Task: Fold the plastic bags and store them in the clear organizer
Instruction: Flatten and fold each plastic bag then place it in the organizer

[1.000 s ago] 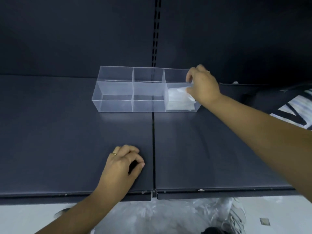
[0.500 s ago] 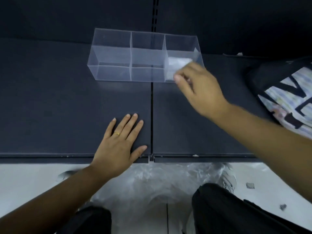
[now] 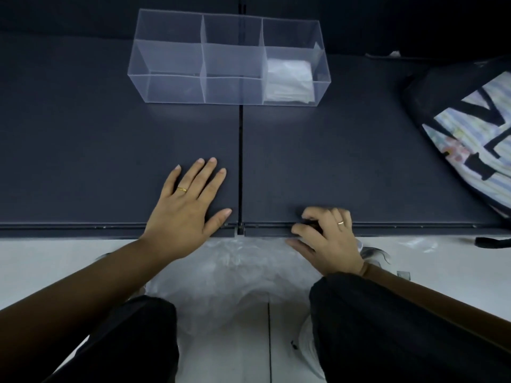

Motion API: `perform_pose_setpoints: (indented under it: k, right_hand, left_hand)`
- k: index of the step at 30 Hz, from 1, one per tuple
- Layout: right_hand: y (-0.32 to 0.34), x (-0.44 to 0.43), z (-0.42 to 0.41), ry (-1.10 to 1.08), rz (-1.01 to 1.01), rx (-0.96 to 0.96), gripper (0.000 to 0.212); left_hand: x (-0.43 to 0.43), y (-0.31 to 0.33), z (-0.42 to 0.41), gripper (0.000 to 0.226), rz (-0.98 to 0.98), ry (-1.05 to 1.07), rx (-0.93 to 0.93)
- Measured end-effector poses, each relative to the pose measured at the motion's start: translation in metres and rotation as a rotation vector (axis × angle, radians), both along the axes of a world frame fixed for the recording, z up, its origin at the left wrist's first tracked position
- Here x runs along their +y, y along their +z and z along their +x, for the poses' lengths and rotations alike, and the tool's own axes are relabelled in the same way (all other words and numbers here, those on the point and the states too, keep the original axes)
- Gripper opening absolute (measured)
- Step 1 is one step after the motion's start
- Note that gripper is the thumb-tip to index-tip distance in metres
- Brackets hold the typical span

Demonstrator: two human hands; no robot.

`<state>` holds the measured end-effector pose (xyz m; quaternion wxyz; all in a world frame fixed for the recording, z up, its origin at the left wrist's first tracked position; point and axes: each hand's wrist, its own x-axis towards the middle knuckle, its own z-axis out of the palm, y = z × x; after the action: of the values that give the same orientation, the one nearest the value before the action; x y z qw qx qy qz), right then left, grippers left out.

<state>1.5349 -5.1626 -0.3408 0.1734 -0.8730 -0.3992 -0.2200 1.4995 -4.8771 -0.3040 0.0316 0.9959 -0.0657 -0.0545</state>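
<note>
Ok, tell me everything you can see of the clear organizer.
The clear organizer is a long, open-topped box of see-through plastic, split into three compartments in a row. It stands upright at the back of the dark shelf, across the seam between two panels. Folded plastic bags lie in the right compartment; the other two look empty. Nothing else touches it.

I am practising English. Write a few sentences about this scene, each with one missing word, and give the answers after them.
1. The clear organizer is divided into ___ compartments.
2. The folded plastic bag lies in the ___ compartment, and the other compartments hold nothing.
3. The left hand lies ___ on the dark shelf, with its fingers straight.

Missing words: three; right; flat.
</note>
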Motion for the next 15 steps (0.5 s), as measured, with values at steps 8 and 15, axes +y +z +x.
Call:
perform_pose_setpoints:
  k: [8,15]
  right_hand:
    - [0.008,-0.004,0.011,0.164,-0.006,0.014,0.011]
    - [0.023,-0.006,0.010,0.115,-0.030,0.027,0.017]
  left_hand:
    - [0.002,-0.002,0.000,0.071,-0.018,0.007,-0.003]
    - [0.002,0.000,-0.001,0.070,-0.051,0.002,-0.007]
